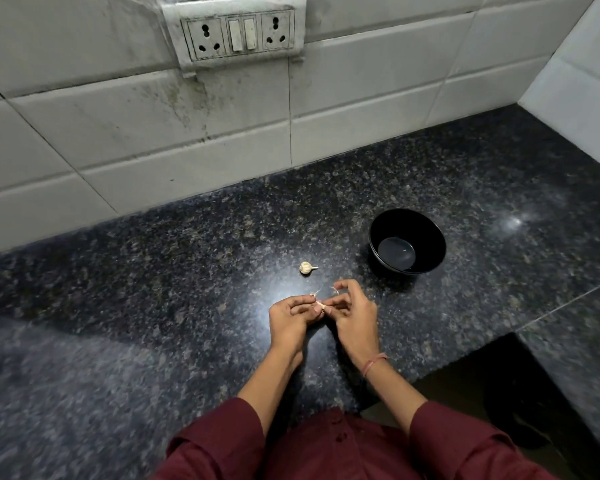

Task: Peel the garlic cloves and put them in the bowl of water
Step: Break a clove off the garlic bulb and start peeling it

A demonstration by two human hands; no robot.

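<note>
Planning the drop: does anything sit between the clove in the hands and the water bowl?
Nothing visible. Left hand and right hand pinch the clove; only bare counter lies between it and the bowl. The garlic bulb sits left of that path.

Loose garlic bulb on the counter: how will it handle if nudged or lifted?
The garlic bulb looks small, so probably light. Rounded and lying on its side on the glossy counter, it likely rolls or skids when nudged. Papery skin may flake.

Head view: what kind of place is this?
Probably a home kitchen: dark speckled granite counter, white tiled wall with a grimy socket panel, and a black round bowl holding water.
</note>
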